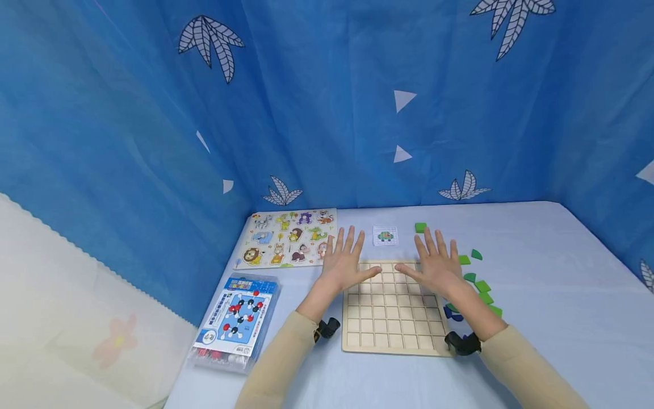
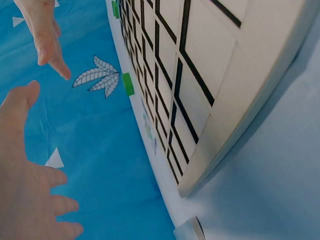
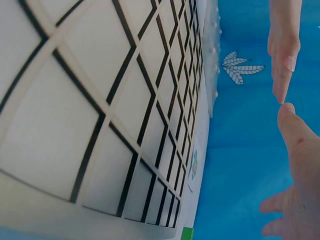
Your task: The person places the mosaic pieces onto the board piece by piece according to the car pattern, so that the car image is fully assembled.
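Observation:
Both hands hover over a wooden grid board (image 1: 390,318) with square recesses, holding nothing. Over its upper left corner, the left hand (image 1: 344,266) has its fingers spread and its thumb pointing right. The right hand (image 1: 438,267) mirrors it over the upper right corner, fingers spread and thumb pointing left. A gap shows between the two thumbs in the head view. From the left wrist view, the left hand (image 2: 30,185) is raised above the board's surface. Behind the board lies a small picture card (image 1: 385,236) with a green and coloured figure on a grid.
Right of the board lie several green pieces (image 1: 482,286) and some dark blue pieces (image 1: 456,317). A green block (image 1: 420,227) sits near the card. On the left are an animal puzzle board (image 1: 286,238) and a packaged molecule model kit (image 1: 237,321). A blue curtain (image 1: 327,102) hangs behind.

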Demonstrator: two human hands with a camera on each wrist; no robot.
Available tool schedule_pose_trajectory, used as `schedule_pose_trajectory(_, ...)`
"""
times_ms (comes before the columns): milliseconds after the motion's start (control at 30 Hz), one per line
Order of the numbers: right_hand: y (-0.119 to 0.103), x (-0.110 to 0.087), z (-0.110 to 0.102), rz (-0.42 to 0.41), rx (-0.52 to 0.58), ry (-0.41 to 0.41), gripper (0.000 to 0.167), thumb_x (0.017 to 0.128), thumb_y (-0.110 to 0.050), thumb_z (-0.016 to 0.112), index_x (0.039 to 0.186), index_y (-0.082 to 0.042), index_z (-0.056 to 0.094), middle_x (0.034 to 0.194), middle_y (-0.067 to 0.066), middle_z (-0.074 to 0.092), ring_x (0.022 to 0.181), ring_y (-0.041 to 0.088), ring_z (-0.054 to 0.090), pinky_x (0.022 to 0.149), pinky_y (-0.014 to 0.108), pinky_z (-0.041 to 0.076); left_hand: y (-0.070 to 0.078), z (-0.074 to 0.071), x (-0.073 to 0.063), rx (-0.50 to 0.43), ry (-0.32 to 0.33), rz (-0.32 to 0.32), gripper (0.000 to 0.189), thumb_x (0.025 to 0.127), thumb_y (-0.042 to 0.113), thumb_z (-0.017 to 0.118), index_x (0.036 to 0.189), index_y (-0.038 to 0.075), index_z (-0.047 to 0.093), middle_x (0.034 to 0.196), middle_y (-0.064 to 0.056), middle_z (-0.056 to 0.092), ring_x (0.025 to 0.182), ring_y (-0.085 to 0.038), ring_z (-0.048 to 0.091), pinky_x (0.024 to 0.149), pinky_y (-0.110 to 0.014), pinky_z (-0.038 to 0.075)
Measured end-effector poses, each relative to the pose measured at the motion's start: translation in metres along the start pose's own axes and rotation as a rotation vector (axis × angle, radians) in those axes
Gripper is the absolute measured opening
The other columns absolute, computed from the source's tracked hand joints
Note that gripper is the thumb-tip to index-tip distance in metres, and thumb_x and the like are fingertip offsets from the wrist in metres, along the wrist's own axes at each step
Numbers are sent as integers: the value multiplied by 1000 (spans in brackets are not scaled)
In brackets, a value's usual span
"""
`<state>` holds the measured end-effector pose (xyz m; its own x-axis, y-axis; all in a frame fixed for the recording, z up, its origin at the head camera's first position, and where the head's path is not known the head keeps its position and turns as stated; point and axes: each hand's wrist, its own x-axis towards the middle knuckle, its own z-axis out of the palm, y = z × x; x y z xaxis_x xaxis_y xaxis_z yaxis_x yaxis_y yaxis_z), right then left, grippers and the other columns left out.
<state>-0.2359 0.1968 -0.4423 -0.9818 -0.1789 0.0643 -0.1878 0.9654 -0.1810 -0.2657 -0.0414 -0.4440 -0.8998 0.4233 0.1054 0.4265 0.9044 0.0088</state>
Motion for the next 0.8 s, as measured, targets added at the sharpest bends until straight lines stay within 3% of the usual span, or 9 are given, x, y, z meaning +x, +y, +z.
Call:
schedule_pose_trajectory(300,0,-1,7,3,-8,-28,104,82,-76,38,149,2,18,154,25,-2,138,42,-11,106,64,-11,-1,9,0,6,-32,3,94,84,78,29,153,20,4,157,-9,-5,140,-29,-14,112,-50,-10)
schedule_pose_trajectory(467,-1,-6,10,17,-5,-43,105,82,-76,39,148,3,19,154,26,1,138,42,-10,106,64,-10,-1,10,-5,-52,-53,34,93,85,75,32,153,19,3,157,-10,-4,140,-30,-14,112,-52,-7)
schedule_pose_trajectory(533,-1,-7,11,2,33,-7,103,83,-73,43,148,4,21,153,26,5,139,43,-5,108,64,-5,-3,9,-8,-123,-52,60,88,88,67,39,153,17,6,157,-10,-1,141,-30,-10,113,-52,-3)
schedule_pose_trajectory(633,3,-6,9,-66,152,144,90,87,-57,56,143,8,31,149,29,21,137,45,13,108,63,12,-10,9,-14,-278,-21,97,77,92,42,50,153,13,13,157,-10,8,142,-28,4,115,-46,7)
schedule_pose_trajectory(700,9,-5,5,-107,245,252,76,89,-41,63,138,11,37,142,31,32,131,47,26,105,63,24,-16,10,-18,-415,5,117,72,90,26,53,151,10,20,156,-10,16,141,-26,14,115,-42,15)
schedule_pose_trajectory(800,30,-4,-2,-108,381,331,61,90,-27,64,132,12,44,133,34,41,120,50,40,95,64,36,-26,16,-26,-572,21,133,66,88,14,53,148,4,28,152,-12,27,138,-25,25,112,-38,24)
